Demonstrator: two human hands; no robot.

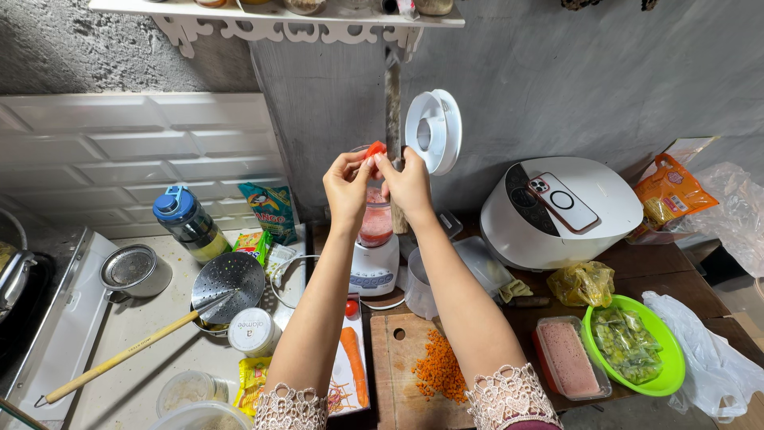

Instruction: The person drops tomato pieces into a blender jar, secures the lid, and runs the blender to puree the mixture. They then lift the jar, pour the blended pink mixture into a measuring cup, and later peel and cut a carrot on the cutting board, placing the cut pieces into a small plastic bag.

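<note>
A small red tomato piece (pixel 375 149) is pinched between the fingertips of the left hand (pixel 347 189) and the right hand (pixel 408 185), both closed on it directly above the blender (pixel 376 239). Just right of the blender, grated carrot (pixel 439 371) lies on a wooden cutting board (pixel 406 350). Farther right of the blender sit a white rice cooker (pixel 557 211) and a green bowl (pixel 664 350) on the tabletop (pixel 637 263).

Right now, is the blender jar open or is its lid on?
Open. The blender jar stands upright on its base with no lid, pinkish blend inside. Both hands, left hand and right hand, hold a red piece above it.
</note>
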